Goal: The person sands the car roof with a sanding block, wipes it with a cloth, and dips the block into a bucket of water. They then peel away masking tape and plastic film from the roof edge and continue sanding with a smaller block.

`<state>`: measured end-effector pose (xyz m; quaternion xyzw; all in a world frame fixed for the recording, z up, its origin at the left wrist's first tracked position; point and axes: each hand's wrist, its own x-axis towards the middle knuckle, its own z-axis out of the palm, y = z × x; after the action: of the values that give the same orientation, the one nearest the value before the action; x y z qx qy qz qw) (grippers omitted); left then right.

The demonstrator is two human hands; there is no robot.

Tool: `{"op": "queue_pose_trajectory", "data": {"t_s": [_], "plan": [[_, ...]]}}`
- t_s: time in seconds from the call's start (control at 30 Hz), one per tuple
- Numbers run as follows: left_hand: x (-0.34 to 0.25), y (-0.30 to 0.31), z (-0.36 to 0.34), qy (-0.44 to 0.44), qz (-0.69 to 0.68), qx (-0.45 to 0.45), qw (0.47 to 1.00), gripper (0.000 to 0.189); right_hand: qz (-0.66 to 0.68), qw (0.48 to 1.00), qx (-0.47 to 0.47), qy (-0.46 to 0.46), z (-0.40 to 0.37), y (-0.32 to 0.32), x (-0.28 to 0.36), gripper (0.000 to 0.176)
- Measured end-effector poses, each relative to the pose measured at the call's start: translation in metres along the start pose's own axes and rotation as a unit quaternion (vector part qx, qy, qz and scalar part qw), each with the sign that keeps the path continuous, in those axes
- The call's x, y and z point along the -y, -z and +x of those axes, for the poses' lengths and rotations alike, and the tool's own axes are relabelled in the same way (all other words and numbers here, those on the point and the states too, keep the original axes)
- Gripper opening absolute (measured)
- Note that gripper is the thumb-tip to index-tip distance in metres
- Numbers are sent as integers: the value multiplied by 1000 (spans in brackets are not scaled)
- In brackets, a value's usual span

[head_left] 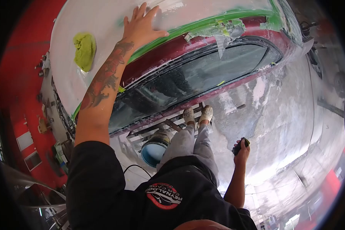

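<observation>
My left hand (140, 25) lies flat on the pale, sanded roof (103, 19) of a car, its fingers spread and nothing held. Beside it runs a green band (191, 25) along the roof edge, with torn masking tape (222, 30) farther right. A crumpled yellow-green cloth (84, 51) rests on the roof to the left of my tattooed forearm. Low on the right, away from the car, my right hand (241, 150) is closed around a small dark object (239, 147), partly hidden by the fingers.
Below the roof are the dark side windows (180, 82) and maroon trim. A blue bucket (153, 153) stands on the floor left of my legs. My feet, in pale clogs (206, 114), are on a slatted platform (172, 125). A dark cable (136, 166) curves nearby.
</observation>
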<state>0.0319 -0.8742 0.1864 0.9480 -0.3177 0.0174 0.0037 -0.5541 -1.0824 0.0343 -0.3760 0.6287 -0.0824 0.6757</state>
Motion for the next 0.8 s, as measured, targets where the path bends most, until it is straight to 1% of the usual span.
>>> {"op": "queue_pose_trajectory", "data": {"t_s": [0.13,0.17,0.23,0.27,0.33,0.37,0.43,0.5,0.53,0.57,0.63,0.67,0.7,0.77,0.8], "plan": [[26,5,-29,9,-1,-2,1000,95,-26,1000,-9,5,10,-7,0,26],[34,3,-36,3,-9,-15,1000,92,-32,999,-7,5,11,-9,3,26],[46,1,-50,5,-20,-27,999,89,-119,992,-18,40,13,-18,13,24],[51,0,-57,5,-11,-43,999,88,-126,991,-16,41,13,-25,20,24],[57,-2,-69,12,-6,-59,998,86,-224,968,12,113,11,-43,37,21],[59,-2,-75,20,-12,-61,998,86,-231,966,14,115,10,-58,49,21],[65,-1,-87,36,-22,-63,997,85,-310,932,62,177,8,-95,75,20],[73,-2,-103,33,-48,-108,993,76,-353,899,115,234,11,-137,102,21],[80,-4,-114,41,-52,-108,992,76,-360,871,137,306,9,-165,116,20],[89,-6,-127,63,-94,-112,987,70,-364,837,159,376,4,-195,130,19],[112,-9,-161,108,-163,-134,972,57,-400,774,230,435,-5,-254,164,18],[127,-11,-180,133,-189,-153,961,51,-401,727,259,494,-14,-285,180,17],[150,-15,-199,132,-169,-171,961,49,-400,676,286,549,-23,-316,195,17],[185,-30,-233,140,-154,-190,960,47,-392,598,342,609,-37,-373,219,19],[196,-42,-246,161,-152,-213,952,48,-433,553,340,626,-44,-397,229,20]]}}
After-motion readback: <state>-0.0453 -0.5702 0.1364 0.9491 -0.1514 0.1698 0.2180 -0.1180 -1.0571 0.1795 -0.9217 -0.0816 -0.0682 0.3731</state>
